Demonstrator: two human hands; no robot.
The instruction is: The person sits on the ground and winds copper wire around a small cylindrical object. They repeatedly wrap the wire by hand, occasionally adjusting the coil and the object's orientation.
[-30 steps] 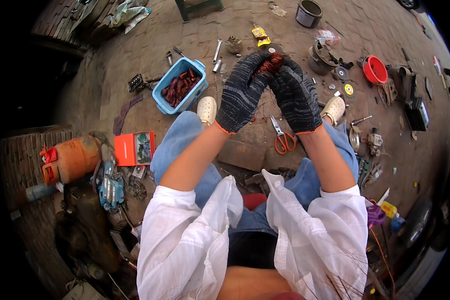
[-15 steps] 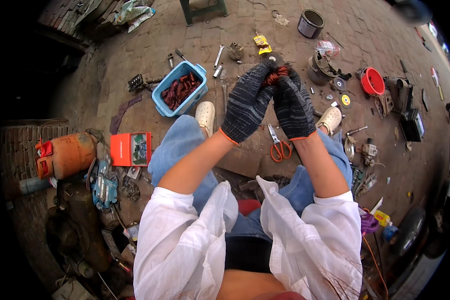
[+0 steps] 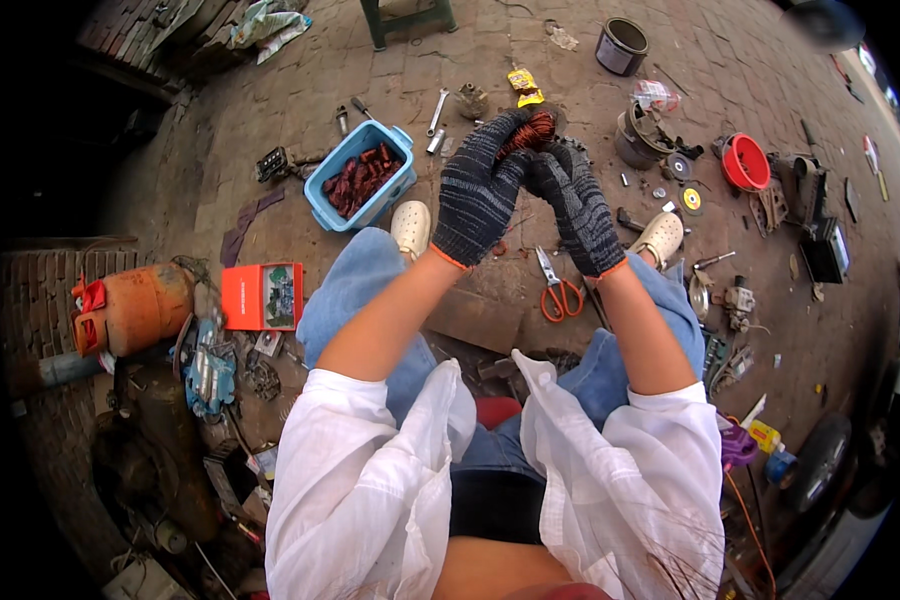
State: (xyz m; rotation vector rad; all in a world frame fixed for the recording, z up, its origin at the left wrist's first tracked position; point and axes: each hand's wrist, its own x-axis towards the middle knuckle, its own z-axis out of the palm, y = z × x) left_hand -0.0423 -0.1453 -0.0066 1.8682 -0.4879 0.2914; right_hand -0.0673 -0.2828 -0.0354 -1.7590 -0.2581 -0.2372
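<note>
Both my hands wear dark grey knitted gloves with orange cuffs and meet in front of me, above the brick ground. My left hand (image 3: 482, 185) is closed around a bundle of reddish copper wire (image 3: 532, 132), which shows past its thumb and fingers. Against the lower right side of that bundle, my right hand (image 3: 575, 200) has its fingers curled and pinched; its fingertips are partly hidden. Beneath the hands lie orange-handled scissors (image 3: 558, 290) with the blades pointing away. To the left, a light blue plastic tub (image 3: 370, 211) holds many dark red-brown wire bundles (image 3: 362, 182).
Close by are a wrench (image 3: 437, 112), a yellow packet (image 3: 525, 86), a metal can of scrap (image 3: 638, 150) and a red bowl (image 3: 746, 162). An orange gas cylinder (image 3: 142, 310) and an open red box (image 3: 244, 298) are at left. A green stool (image 3: 375, 25) stands far ahead.
My left hand has shifted slightly left and turned, showing more of the copper wire bundle. The right hand has moved a little down and left, below the bundle.
</note>
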